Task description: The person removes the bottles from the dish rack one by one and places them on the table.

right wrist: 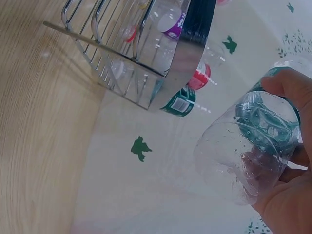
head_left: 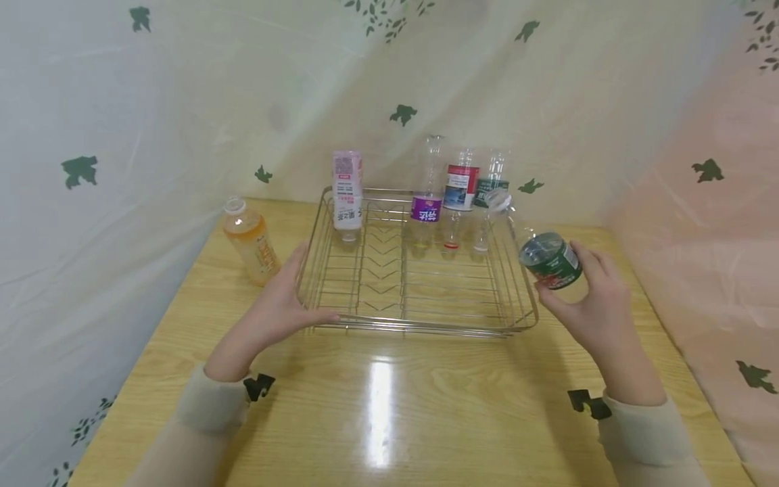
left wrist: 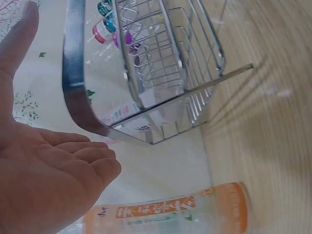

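My right hand [head_left: 599,304] grips a clear plastic bottle with a green label [head_left: 550,260], tilted, off the right side of the wire rack [head_left: 402,328]. Its transparent ribbed end shows in the right wrist view, and my fingers are partly hidden behind it. At the rack's left front corner is my left hand [head_left: 274,304], fingers extended and thumb spread along the front rim; nothing is in it. Beyond that hand, an orange-labelled bottle [head_left: 252,247] stands upright on the table.
In the rack, a pink-and-white bottle [head_left: 347,193] leans cap-down at the back left. Toward the back right are clear bottles with a purple label [head_left: 426,208], a red label [head_left: 460,186] and a green label [head_left: 487,189]. A patterned cloth [head_left: 292,101] hangs behind the wooden table [head_left: 462,406].
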Tool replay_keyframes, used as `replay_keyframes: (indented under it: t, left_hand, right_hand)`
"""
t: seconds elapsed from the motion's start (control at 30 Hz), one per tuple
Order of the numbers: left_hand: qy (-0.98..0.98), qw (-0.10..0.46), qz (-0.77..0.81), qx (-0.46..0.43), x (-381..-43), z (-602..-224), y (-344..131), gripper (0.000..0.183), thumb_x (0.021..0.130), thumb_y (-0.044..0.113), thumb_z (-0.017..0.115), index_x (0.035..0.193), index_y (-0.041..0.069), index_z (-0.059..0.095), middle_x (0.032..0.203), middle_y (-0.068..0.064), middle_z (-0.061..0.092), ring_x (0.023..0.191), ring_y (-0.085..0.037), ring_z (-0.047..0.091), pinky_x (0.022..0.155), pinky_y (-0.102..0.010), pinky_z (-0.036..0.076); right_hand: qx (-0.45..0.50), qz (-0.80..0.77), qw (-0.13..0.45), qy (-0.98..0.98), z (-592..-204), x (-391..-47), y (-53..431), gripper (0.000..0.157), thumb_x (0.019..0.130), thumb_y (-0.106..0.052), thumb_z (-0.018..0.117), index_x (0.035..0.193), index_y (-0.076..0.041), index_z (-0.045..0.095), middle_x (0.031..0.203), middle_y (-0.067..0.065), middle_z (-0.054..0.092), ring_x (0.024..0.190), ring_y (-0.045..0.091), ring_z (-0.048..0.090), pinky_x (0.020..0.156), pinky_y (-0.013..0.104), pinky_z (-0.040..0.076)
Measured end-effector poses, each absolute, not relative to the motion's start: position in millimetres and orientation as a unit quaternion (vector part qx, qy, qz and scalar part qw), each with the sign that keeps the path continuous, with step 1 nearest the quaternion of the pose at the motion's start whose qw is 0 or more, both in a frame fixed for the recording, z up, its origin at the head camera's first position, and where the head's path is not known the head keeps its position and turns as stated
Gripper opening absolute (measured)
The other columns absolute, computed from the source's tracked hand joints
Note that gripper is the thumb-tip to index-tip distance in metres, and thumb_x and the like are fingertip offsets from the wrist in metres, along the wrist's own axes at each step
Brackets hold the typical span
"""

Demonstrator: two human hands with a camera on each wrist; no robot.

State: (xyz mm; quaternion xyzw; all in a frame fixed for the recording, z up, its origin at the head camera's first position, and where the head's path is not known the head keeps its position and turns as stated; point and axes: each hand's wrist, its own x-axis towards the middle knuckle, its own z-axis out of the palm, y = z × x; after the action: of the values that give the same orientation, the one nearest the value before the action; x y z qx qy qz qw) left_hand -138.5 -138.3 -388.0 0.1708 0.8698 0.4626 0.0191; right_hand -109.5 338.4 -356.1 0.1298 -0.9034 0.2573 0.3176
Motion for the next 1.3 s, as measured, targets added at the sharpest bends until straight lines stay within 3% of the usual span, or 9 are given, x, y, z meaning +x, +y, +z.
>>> replay_keyframes:
  t: [0.23, 0.47, 0.57, 0.7, 0.83, 0.97, 1.07, 1.17, 1.3]
  left_hand:
    - [0.862, 0.034, 0.476, 0.168, -144, -401, -143, 0.132, 0.063, 0.042, 0.098, 0.163, 0.019, 0.016, 0.157, -0.013, 0.037, 0.135, -0.038, 0.044, 0.111, -0.061, 0.034]
    - [0.881, 0.064, 0.448, 0.142, -147, -407, -147, 0.140, 0.064, 0.054, 0.094, 0.164, 0.008, 0.006, 0.165, -0.019, 0.018, 0.146, -0.041, 0.027, 0.116, -0.061, 0.025]
    - [0.882, 0.071, 0.444, 0.140, -147, -409, -147, 0.140, 0.066, 0.054, 0.093, 0.164, 0.008, 0.003, 0.166, -0.018, 0.013, 0.147, -0.042, 0.023, 0.116, -0.062, 0.023]
    - [0.875, 0.074, 0.455, 0.146, -147, -411, -147, 0.137, 0.067, 0.050, 0.094, 0.165, 0.016, 0.004, 0.166, -0.015, 0.019, 0.145, -0.043, 0.029, 0.114, -0.063, 0.027]
    - [0.874, 0.076, 0.459, 0.144, -146, -412, -147, 0.136, 0.067, 0.051, 0.093, 0.165, 0.018, 0.005, 0.165, -0.015, 0.023, 0.143, -0.043, 0.032, 0.113, -0.063, 0.029]
    - [0.875, 0.076, 0.456, 0.141, -146, -413, -147, 0.135, 0.069, 0.048, 0.093, 0.165, 0.014, 0.004, 0.164, -0.018, 0.023, 0.142, -0.045, 0.033, 0.114, -0.063, 0.029]
    - [0.873, 0.073, 0.461, 0.140, -146, -413, -146, 0.132, 0.070, 0.043, 0.094, 0.165, 0.015, 0.005, 0.163, -0.018, 0.027, 0.140, -0.044, 0.036, 0.113, -0.062, 0.030]
    - [0.872, 0.074, 0.464, 0.137, -146, -414, -147, 0.133, 0.070, 0.042, 0.094, 0.165, 0.015, 0.005, 0.162, -0.019, 0.027, 0.141, -0.044, 0.035, 0.113, -0.062, 0.030]
    - [0.874, 0.081, 0.462, 0.128, -147, -417, -147, 0.135, 0.070, 0.045, 0.094, 0.164, 0.013, 0.002, 0.165, -0.020, 0.020, 0.144, -0.045, 0.029, 0.114, -0.063, 0.026]
  right_hand:
    - [0.091, 0.285, 0.296, -0.907, -361, -114, 347, 0.076, 0.068, -0.007, 0.090, 0.137, 0.003, 0.059, 0.125, 0.026, 0.059, 0.112, 0.044, 0.055, 0.090, 0.065, 0.046]
    - [0.049, 0.308, 0.258, -0.915, -369, -115, 358, 0.080, 0.073, -0.009, 0.090, 0.144, -0.004, 0.055, 0.127, 0.022, 0.057, 0.116, 0.039, 0.052, 0.093, 0.065, 0.043]
    - [0.045, 0.313, 0.256, -0.913, -373, -116, 361, 0.080, 0.073, -0.010, 0.090, 0.145, -0.003, 0.055, 0.126, 0.023, 0.058, 0.115, 0.039, 0.052, 0.091, 0.062, 0.042]
    - [0.035, 0.335, 0.244, -0.910, -378, -118, 365, 0.077, 0.077, -0.011, 0.088, 0.146, -0.004, 0.054, 0.126, 0.020, 0.058, 0.116, 0.034, 0.051, 0.098, 0.042, 0.046]
    - [0.012, 0.365, 0.211, -0.907, -385, -118, 370, 0.067, 0.083, -0.014, 0.085, 0.144, -0.009, 0.057, 0.124, 0.009, 0.056, 0.113, 0.020, 0.048, 0.090, 0.021, 0.044]
    - [-0.010, 0.390, 0.183, -0.902, -393, -122, 378, 0.058, 0.088, -0.020, 0.082, 0.140, -0.009, 0.058, 0.125, 0.003, 0.055, 0.115, 0.016, 0.046, 0.098, 0.040, 0.047]
    - [-0.021, 0.418, 0.162, -0.894, -401, -126, 385, 0.061, 0.090, -0.024, 0.081, 0.143, -0.008, 0.055, 0.131, 0.005, 0.054, 0.125, 0.020, 0.045, 0.111, 0.058, 0.037]
    - [-0.029, 0.442, 0.138, -0.886, -408, -130, 391, 0.068, 0.091, -0.027, 0.080, 0.149, -0.009, 0.049, 0.138, 0.009, 0.053, 0.131, 0.024, 0.044, 0.113, 0.060, 0.032]
    - [-0.043, 0.449, 0.117, -0.885, -418, -133, 398, 0.074, 0.092, -0.032, 0.078, 0.153, -0.010, 0.043, 0.141, 0.013, 0.052, 0.132, 0.029, 0.045, 0.111, 0.062, 0.034]
